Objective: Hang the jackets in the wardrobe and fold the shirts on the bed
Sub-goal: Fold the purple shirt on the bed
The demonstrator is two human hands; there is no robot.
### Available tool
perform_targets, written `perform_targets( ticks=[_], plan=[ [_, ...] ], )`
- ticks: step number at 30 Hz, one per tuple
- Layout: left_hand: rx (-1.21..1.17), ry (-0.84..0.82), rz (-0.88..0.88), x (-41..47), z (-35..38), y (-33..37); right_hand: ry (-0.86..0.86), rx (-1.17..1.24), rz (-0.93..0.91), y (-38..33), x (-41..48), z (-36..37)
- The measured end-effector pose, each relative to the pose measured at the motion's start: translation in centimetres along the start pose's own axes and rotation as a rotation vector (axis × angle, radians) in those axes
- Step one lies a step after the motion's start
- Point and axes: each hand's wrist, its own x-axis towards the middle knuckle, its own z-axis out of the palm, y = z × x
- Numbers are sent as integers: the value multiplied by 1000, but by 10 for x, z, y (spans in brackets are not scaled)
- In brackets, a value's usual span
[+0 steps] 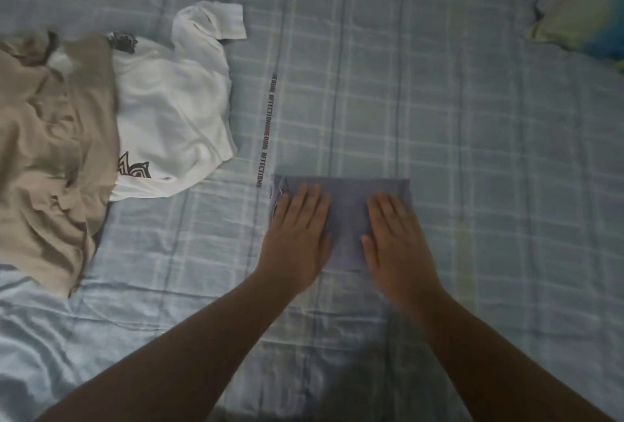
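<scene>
Both palms flat now: my left hand [299, 235] and right hand [396, 242] press, fingers straight, gripping nothing, on the small folded lilac cotton shirt [347, 215] mid-bed on the pale blue checked sheet [472, 151]. I'd smooth outward, keeping edges square.

2 hands flat, palms down, side by side.
Left hand [297, 235] and right hand [396, 246] lie close together, fingers straight and pointing away from the body, thumbs turned inward. Both bare forearms extend from the lower frame, converging toward the hands.
</scene>
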Motion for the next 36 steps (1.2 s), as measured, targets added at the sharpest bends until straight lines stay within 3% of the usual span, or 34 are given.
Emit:
perform_targets(
  ticks=[3, 7, 10, 12, 14, 16, 17, 21, 27, 31, 36],
  plan=[
    [26, -32, -126, -9, 19, -24, -91, -14, 149, 8, -10, 18],
    [-18, -79, -90, -16, 25, -40, -150, 3, 152, 13, -12, 27],
    [-171, 30, -118, -11, 9, -36, -57, 174, 229, 11, -7, 18],
    [-402, 174, -328, -8, -9, -27, 100, 387, 437, 6, -5, 2],
    [-614, 203, -685, -6, -28, -20, 175, 516, 704, 5, -2, -9],
    [-683, 37, -964, 1, -38, -17, 111, 521, 893, 7, 4, -12],
    [-684, -43, -1013, 4, -38, -16, 64, 500, 933, 7, 7, -13],
    [-785, -138, -1055, 18, -27, -16, -78, 487, 965, 7, 19, -15],
    [-754, -187, -1031, 20, -17, -31, -164, 596, 1029, 19, 26, -9],
    [-1050, -230, -1058, 4, -21, -33, -78, 758, 1026, 20, 19, -20],
    [-1411, -198, -1014, -17, -42, -17, -14, 764, 863, 15, -13, -63]
  ],
)
